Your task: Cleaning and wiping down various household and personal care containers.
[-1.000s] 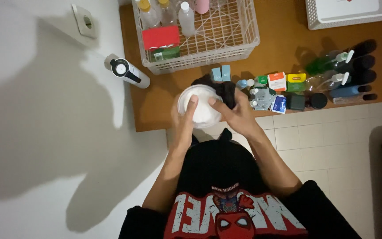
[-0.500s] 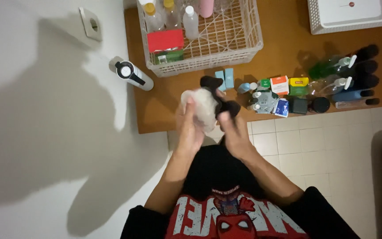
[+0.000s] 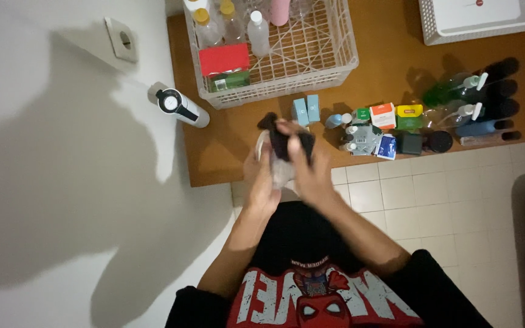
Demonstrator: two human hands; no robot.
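Note:
Over the front edge of a wooden table [image 3: 220,155], both my hands are clasped around a white rounded container [image 3: 273,165]. My left hand [image 3: 261,182] cups it from the left and underneath. My right hand [image 3: 308,168] presses a black cloth [image 3: 282,136] onto its top. The cloth hides most of the container, which is blurred.
A white wire basket [image 3: 311,67] with bottles, a red box and a green box stands at the table's back. A black-and-white cylinder [image 3: 180,106] lies left. Small boxes, spray bottles and dark jars [image 3: 408,121] line the right. A white crate [image 3: 481,18] sits far right. Tiled floor below.
The white container was plainly visible a second ago; now the black cloth covers its top, and my hands have turned and shifted around it.

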